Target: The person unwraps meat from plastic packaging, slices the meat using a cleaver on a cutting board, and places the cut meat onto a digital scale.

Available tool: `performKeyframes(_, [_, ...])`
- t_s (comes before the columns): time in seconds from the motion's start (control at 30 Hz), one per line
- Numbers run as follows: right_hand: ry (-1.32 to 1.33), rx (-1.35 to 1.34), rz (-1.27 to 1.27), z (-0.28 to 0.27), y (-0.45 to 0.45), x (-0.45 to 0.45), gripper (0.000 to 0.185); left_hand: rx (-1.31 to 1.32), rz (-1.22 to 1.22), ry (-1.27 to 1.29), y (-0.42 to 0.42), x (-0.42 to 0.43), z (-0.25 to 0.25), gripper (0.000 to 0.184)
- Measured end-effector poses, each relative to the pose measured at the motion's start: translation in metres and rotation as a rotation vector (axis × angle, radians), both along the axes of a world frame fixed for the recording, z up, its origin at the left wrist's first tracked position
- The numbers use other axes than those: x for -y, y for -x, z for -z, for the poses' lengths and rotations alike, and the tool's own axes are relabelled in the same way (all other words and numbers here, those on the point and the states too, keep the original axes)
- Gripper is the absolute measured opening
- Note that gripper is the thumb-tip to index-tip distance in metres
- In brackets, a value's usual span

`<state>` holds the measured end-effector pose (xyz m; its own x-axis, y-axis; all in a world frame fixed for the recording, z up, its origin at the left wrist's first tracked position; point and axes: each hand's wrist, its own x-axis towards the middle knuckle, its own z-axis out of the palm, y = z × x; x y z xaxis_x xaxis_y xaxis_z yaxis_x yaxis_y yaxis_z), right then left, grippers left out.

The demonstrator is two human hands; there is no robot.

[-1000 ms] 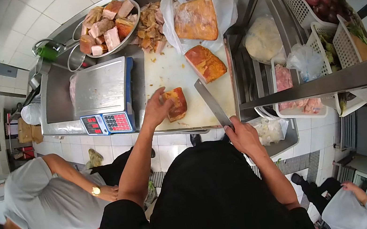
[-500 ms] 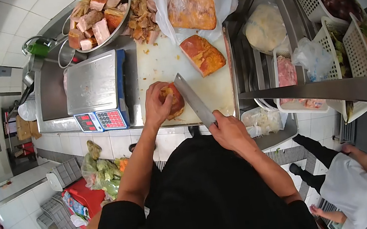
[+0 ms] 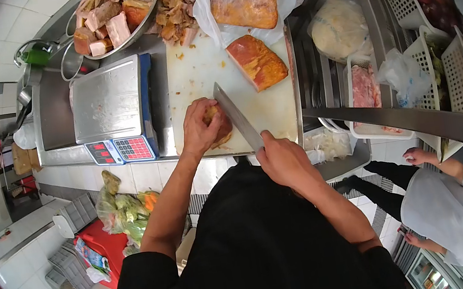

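Observation:
With fingers curled over it, my left hand grips a browned piece of meat near the front edge of the white cutting board. My right hand is closed round the handle of a cleaver. Its blade stands just right of the meat, pointing away from me; whether the edge touches the meat I cannot tell. Farther right on the board lies a larger browned slab of meat. Behind that, a big slab rests in a white plastic bag. Shredded meat scraps are heaped at the back.
A digital scale stands left of the board. Behind it is a metal bowl of meat chunks. A steel rack with baskets borders the right side. A co-worker in a white shirt is at the lower right.
The cleaver and my right hand have shifted slightly left and stay close to the held meat. My view has moved a little. The co-worker at the right has changed posture.

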<state>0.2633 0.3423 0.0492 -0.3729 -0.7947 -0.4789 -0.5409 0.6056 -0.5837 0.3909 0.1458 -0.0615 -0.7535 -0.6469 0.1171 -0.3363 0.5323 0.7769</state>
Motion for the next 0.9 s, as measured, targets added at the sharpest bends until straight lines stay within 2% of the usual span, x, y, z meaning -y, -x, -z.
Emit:
performKeyframes(0.23, [0.036, -0.007, -0.042, 0.036, 0.013, 0.071, 0.026, -0.005, -0.004, 0.008, 0.001, 0.000, 0.005, 0.030])
performKeyframes(0.43, [-0.141, 0.078, -0.036, -0.008, -0.001, 0.013, 0.028, -0.001, -0.013, -0.002, 0.000, 0.001, 0.005, 0.029])
performKeyframes(0.63, [-0.037, 0.018, 0.027, 0.044, -0.010, 0.058, 0.030, -0.008, -0.016, 0.027, 0.001, -0.001, 0.008, 0.031])
performKeyframes(0.8, [-0.077, 0.081, 0.031, 0.031, -0.016, 0.010, 0.029, -0.004, -0.024, 0.025, 0.000, -0.001, 0.009, 0.032])
performKeyframes(0.9, [-0.040, 0.027, 0.079, 0.064, -0.025, 0.030, 0.028, -0.027, -0.032, 0.009, 0.003, -0.003, 0.009, 0.031])
